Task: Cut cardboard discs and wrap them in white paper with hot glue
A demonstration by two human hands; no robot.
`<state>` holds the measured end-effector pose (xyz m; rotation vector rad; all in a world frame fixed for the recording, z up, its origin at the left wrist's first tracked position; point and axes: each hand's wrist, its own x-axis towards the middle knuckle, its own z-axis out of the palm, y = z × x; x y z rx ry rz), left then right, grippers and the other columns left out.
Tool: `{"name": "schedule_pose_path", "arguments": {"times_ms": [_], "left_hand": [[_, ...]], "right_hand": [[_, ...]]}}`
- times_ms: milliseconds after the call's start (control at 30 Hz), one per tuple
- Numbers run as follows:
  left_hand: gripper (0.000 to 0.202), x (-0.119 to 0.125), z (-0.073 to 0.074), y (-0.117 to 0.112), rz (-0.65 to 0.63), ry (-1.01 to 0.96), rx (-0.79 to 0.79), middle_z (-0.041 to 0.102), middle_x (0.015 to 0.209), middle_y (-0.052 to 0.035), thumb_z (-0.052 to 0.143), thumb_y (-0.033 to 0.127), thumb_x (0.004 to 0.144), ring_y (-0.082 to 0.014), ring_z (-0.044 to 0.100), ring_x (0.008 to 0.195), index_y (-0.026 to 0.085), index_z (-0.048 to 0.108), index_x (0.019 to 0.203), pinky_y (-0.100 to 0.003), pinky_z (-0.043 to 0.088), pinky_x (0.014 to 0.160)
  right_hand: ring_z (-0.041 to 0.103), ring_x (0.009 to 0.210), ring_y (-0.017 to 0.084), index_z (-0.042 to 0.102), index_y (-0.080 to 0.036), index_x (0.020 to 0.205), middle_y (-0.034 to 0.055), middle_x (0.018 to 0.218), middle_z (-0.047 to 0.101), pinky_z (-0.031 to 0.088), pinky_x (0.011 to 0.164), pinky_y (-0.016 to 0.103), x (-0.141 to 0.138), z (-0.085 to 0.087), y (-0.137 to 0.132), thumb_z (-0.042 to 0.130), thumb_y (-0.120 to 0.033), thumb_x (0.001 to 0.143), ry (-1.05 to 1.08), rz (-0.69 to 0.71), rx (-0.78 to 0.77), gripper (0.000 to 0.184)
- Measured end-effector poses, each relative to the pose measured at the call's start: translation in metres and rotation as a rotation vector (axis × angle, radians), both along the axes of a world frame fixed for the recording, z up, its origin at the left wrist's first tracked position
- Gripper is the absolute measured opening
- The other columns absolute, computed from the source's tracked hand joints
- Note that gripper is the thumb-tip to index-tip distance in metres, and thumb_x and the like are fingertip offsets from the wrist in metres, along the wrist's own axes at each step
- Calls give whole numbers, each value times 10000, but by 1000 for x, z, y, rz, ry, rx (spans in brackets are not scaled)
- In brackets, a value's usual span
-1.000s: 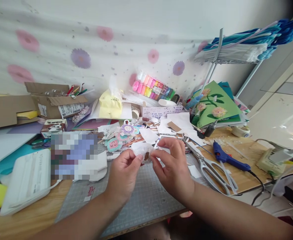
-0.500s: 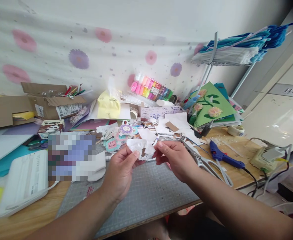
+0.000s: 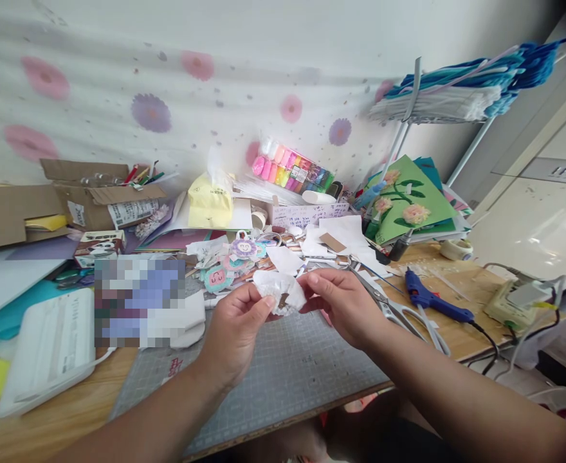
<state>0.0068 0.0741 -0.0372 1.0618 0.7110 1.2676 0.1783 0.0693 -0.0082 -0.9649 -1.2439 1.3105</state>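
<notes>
A small crumpled piece of white paper (image 3: 272, 283) with a brown patch near its middle is held up between my two hands, above the grey cutting mat (image 3: 283, 379). My left hand (image 3: 235, 331) pinches its left edge, thumb on top. At its right edge, my right hand (image 3: 343, 305) is closed with thumb and fingertips on the paper. Some of the fingers of both hands are hidden behind the paper or the hand itself. Just behind it lie flower-shaped paper badges with drawn faces (image 3: 217, 279) and loose paper scraps.
Scissors (image 3: 403, 315) and a blue glue gun (image 3: 432, 299) lie to the right, beside a power strip (image 3: 509, 307). A white device with a cable (image 3: 46, 350) lies at left. Behind are a cardboard box (image 3: 94, 209), a yellow tissue pack (image 3: 210, 204) and colourful clay packs (image 3: 292, 168).
The torn-looking right part of the paper now sits closer against the rest. My left hand has shifted slightly right; my right hand stays at the right edge.
</notes>
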Motion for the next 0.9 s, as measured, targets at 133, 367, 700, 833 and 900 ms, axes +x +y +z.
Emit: {"name": "schedule_pose_path", "arguments": {"times_ms": [133, 367, 700, 833, 900], "left_hand": [[134, 0, 2, -1, -43, 44, -5, 667, 726, -12, 714, 267, 727, -166, 593, 730, 169, 648, 665, -291, 491, 699], [214, 1, 8, -2, -44, 82, -75, 636, 637, 1, 748, 295, 665, -143, 573, 626, 167, 602, 576, -268, 496, 604], [234, -2, 6, 1, -98, 106, -47, 605, 586, 23, 739, 267, 689, -116, 556, 575, 170, 564, 567, -233, 491, 555], [207, -3, 7, 0, -161, 127, -35, 617, 610, 15, 735, 264, 700, -123, 573, 587, 171, 582, 595, -243, 500, 559], [209, -3, 7, 0, -163, 153, -32, 620, 618, 7, 734, 273, 698, -129, 577, 594, 169, 582, 600, -247, 500, 558]], "right_hand": [[566, 590, 124, 711, -142, 669, 18, 640, 638, 504, 528, 246, -1, 2, -1, 767, -439, 680, 138, 67, -127, 303], [549, 549, 102, 731, -155, 630, -2, 596, 660, 444, 543, 241, -1, -3, -2, 862, -342, 560, 113, 31, -110, 239], [540, 505, 95, 707, -138, 630, -2, 549, 640, 439, 529, 235, 7, 6, -6, 825, -440, 609, 63, 123, -109, 325], [529, 478, 82, 684, -138, 612, -17, 534, 619, 427, 500, 218, 8, 5, -6, 828, -426, 615, 143, 162, -195, 323], [523, 470, 76, 672, -141, 598, -33, 521, 607, 414, 489, 210, 7, 3, -5, 868, -362, 561, 149, 153, -217, 298]]}}
